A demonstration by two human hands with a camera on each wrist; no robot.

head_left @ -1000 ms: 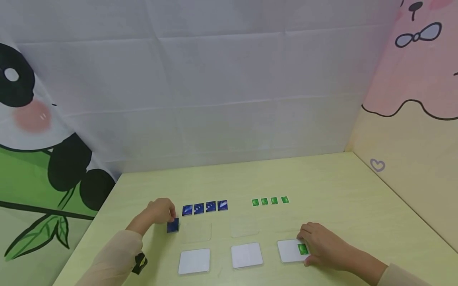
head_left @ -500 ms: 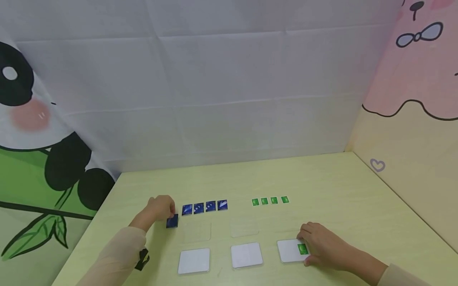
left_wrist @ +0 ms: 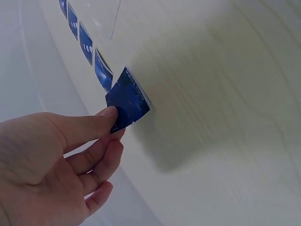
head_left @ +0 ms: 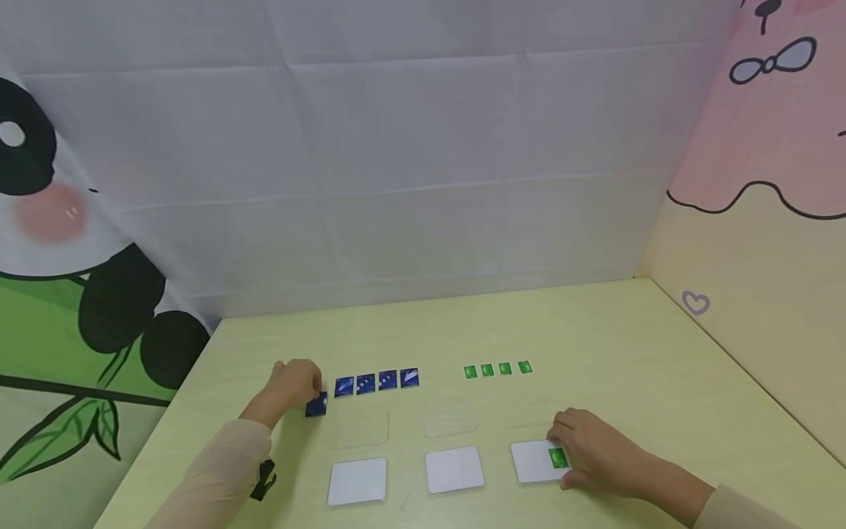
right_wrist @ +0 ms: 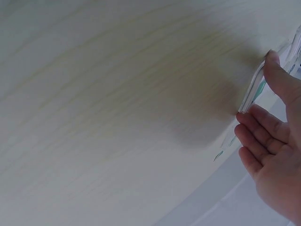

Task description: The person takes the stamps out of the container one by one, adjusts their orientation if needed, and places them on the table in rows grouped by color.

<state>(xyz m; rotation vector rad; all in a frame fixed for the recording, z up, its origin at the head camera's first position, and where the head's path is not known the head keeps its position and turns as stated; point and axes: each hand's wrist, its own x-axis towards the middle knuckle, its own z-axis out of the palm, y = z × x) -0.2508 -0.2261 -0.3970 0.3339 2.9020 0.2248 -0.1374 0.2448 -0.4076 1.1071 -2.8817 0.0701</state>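
Note:
My left hand [head_left: 291,383] pinches a dark blue stamp [left_wrist: 128,100] with serrated edges between thumb and fingers, tilted close over the table. In the head view that hand is just left of a row of blue stamps [head_left: 366,383] lying face up. At the right, my right hand [head_left: 601,457] grips the right end of a flat, clear plastic case [right_wrist: 254,84] with a white face. Its thumb and fingertips are at the case's edges. A green stamp [head_left: 558,458] lies at the right side of that white face, beside the fingers.
Two more white-faced flat cases, one left [head_left: 357,482] and one middle [head_left: 454,470], lie near the front. Behind them are two faint transparent rectangles [head_left: 451,420]. Several green stamps [head_left: 496,369] form a row farther back. A white cloth wall [head_left: 423,184] backs the table.
The left hand has lifted slightly and moved a little away from the body with the blue stamp. The right hand stays at the case.

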